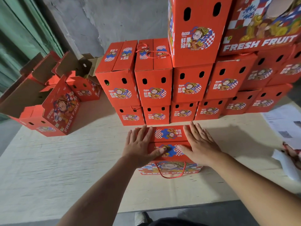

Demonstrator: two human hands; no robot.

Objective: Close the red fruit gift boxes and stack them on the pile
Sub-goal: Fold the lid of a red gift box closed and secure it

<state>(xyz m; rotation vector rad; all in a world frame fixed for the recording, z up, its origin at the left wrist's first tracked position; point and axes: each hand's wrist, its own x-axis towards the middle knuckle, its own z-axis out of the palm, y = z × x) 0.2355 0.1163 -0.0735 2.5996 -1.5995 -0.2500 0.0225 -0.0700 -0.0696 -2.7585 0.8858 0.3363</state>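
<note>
A red fruit gift box (169, 136) stands on the table right in front of me, its two top flaps folded down and a red cord handle (172, 174) hanging over its near side. My left hand (140, 145) lies flat on the left part of the lid, thumb on the near flap. My right hand (198, 144) lies flat on the right part, fingers straight. Just behind the box rises the pile of closed red boxes (153, 85), stacked in several rows.
Open red boxes (53, 105) with raised flaps stand at the left of the table. Papers (286, 126) lie at the right edge. The pale table top (65, 160) stretches to my left. A shoe (140, 217) shows below the table's front edge.
</note>
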